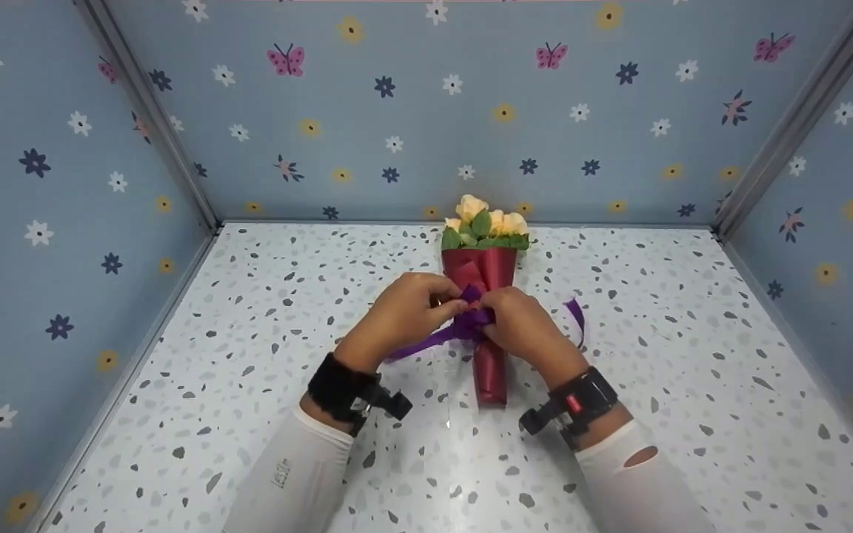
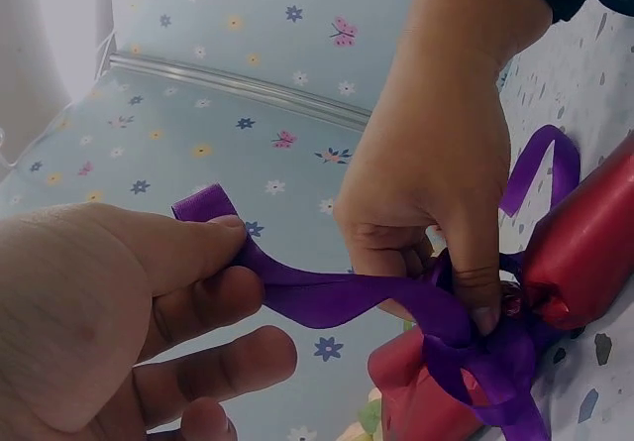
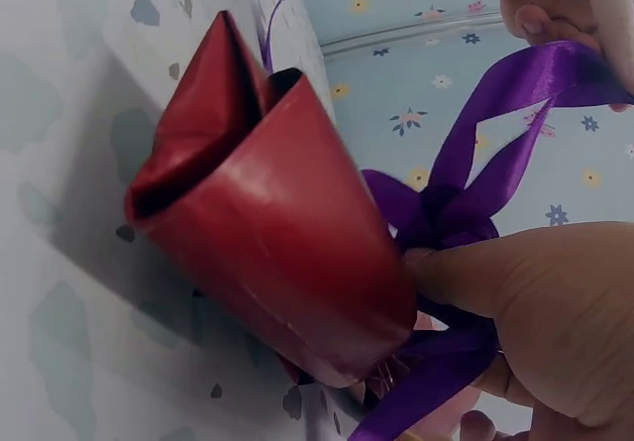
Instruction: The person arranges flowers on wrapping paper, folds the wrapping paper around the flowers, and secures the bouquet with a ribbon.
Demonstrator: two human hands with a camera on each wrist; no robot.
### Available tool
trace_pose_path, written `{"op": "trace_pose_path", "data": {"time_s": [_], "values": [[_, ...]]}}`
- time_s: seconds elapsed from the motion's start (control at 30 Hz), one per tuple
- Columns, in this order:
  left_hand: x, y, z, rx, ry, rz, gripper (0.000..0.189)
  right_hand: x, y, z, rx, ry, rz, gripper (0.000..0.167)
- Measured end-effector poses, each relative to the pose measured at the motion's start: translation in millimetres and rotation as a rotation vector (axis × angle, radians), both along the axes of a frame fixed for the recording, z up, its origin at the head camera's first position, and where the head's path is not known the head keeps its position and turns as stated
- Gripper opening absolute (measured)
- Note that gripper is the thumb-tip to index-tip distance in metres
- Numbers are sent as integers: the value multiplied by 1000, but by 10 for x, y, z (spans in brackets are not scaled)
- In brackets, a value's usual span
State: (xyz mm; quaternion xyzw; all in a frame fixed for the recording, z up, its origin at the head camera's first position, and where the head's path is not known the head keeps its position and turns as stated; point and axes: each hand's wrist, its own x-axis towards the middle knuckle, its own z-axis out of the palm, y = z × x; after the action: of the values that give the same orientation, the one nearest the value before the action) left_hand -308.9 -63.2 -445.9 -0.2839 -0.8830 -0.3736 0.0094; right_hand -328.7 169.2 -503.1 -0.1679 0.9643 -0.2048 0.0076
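Note:
A bouquet of pale yellow roses [image 1: 473, 206] in dark red wrapping [image 1: 491, 377] lies on the speckled table, blooms toward the back wall. Round its narrow middle goes a purple ribbon [image 2: 327, 297], looped and knotted there. My left hand [image 1: 403, 314] pinches a length of the ribbon between thumb and forefinger, drawn up off the bouquet. At the knot, my right hand [image 1: 526, 326] pinches the ribbon against the wrapping; its thumb [image 3: 466, 273] presses beside the purple loops. The right fingertips are partly hidden behind ribbon and wrapping.
One ribbon tail [image 1: 577, 318] curls up right of the bouquet, and another [image 1: 423, 346] trails to the left under my left hand. Blue flower-printed panels [image 1: 426, 133] enclose the speckled tabletop [image 1: 286, 296] at the back and sides.

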Motion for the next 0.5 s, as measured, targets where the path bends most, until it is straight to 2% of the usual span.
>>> {"op": "trace_pose_path", "data": {"time_s": [0.17,0.37,0.5], "values": [[3,-2,2,-5,-25,8,16,-2,21,-31,-34,39,35,22],[8,-8,12,-5,-29,13,15,-33,58,-61,-110,16,62,25],[6,-8,12,-1,-28,11,15,-59,98,-84,-172,-40,86,28]]}}
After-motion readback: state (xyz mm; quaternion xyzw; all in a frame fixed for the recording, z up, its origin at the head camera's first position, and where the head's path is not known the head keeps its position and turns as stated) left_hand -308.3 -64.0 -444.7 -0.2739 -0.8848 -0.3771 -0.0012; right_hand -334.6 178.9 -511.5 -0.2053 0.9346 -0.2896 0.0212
